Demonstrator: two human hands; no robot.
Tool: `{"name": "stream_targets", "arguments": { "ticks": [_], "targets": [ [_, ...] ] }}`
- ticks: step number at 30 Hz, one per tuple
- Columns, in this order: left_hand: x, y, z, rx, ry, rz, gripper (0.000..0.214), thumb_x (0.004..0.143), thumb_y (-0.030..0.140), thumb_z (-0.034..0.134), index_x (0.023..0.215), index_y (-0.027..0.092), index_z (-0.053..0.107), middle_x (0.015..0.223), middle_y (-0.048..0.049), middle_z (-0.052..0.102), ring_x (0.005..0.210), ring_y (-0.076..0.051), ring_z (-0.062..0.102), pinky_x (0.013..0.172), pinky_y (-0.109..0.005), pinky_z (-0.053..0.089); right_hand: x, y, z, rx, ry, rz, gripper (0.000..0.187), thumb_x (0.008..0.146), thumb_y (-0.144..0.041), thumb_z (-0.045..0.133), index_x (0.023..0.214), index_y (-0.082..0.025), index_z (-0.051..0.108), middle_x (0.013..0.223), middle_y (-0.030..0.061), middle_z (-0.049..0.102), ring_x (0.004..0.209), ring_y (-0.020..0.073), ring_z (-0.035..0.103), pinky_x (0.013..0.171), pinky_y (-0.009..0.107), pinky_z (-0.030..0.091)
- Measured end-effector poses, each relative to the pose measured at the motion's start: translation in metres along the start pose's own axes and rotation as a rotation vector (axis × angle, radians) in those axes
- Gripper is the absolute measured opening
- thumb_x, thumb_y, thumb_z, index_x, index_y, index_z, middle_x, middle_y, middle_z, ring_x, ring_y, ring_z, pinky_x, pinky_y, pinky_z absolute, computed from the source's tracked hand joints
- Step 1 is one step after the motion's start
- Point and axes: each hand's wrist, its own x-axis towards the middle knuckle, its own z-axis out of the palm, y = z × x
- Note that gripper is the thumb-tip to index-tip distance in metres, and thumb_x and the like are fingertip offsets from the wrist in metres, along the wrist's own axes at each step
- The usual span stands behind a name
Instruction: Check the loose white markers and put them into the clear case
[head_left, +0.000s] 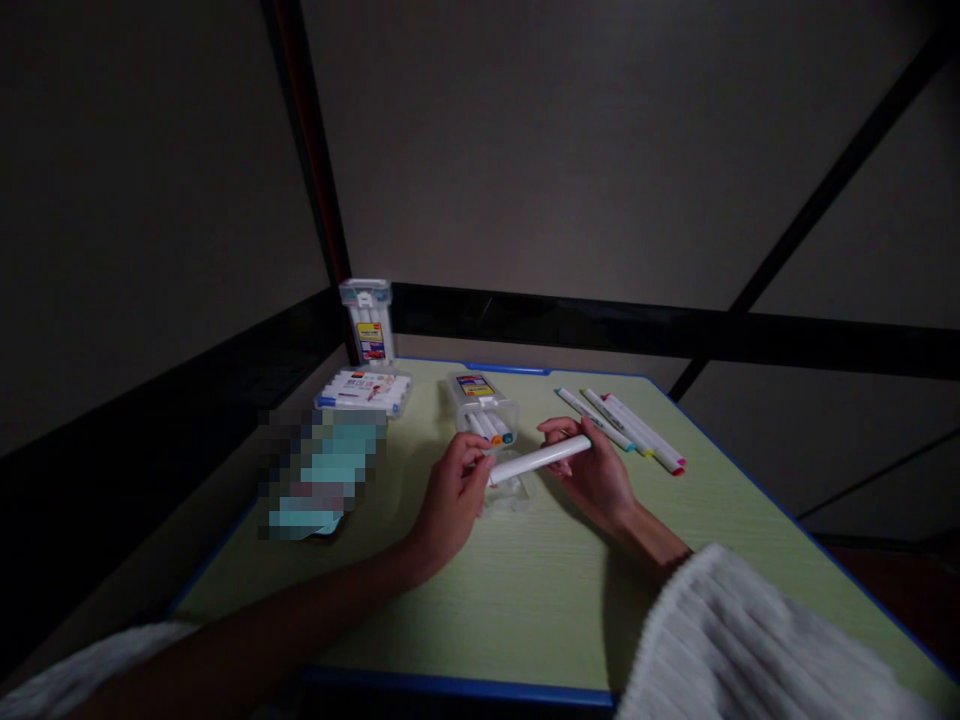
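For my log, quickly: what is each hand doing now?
Left hand: closed on the white marker.
Right hand: closed on the same marker.

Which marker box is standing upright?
The back box; it alone stands on end. The left box lies flat, and the middle box lies open on its side.

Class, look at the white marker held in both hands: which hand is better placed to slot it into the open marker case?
Probably the left. The left hand grips the white marker at the end beside the open case; the right hand holds the far end, nearer the three loose markers.
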Motion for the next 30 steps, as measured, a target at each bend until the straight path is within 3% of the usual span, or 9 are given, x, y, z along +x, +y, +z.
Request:
{"name": "stream_targets", "arguments": {
  "ticks": [30],
  "targets": [
    [0.0001, 0.0016, 0.0009, 0.057, 0.035, 0.046, 0.007, 0.075, 0.022, 0.048, 0.082, 0.019, 0.045, 0.061, 0.007, 0.046, 0.042, -0.003, 0.042, 0.038, -0.013, 0.034, 0.0015, 0.0018, -0.0033, 0.016, 0.008, -0.005, 0.034, 0.079, -0.034, 0.043, 0.071, -0.012, 0.067, 0.048, -0.0021, 0.041, 0.039, 0.0062, 0.029, 0.039, 0.02, 0.028]
  ]
}}
